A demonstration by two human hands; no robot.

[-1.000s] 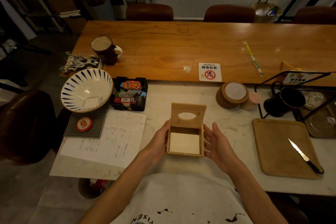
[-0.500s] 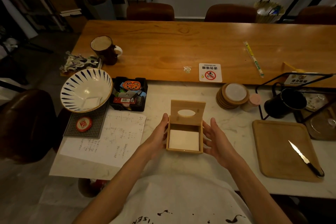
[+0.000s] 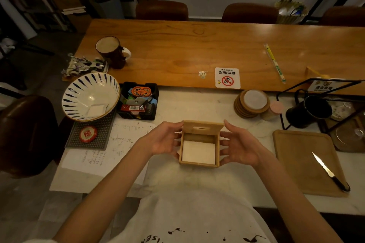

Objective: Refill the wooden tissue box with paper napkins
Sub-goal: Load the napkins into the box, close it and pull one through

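The wooden tissue box (image 3: 198,164) stands on the marble counter straight in front of me, with a white stack of paper napkins (image 3: 198,152) lying flat inside it. Its hinged lid (image 3: 203,128), with an oval slot, leans forward over the opening. My left hand (image 3: 162,140) is on the box's left side with its fingertips on the lid's left corner. My right hand (image 3: 239,146) mirrors it on the right side, fingertips on the lid's right corner. Both palms face the box walls.
A striped bowl (image 3: 89,96) holding a folded napkin sits on a mat at the left, beside a black tray of small items (image 3: 138,100) and a written sheet (image 3: 110,148). To the right are stacked coasters (image 3: 251,102), a black mug (image 3: 308,110) and a cutting board (image 3: 304,162) with a knife (image 3: 327,171).
Both hands slid up from the box's sides to the lid's corners. The lid has tipped from upright toward me, so its slot now looks like a thin slit.
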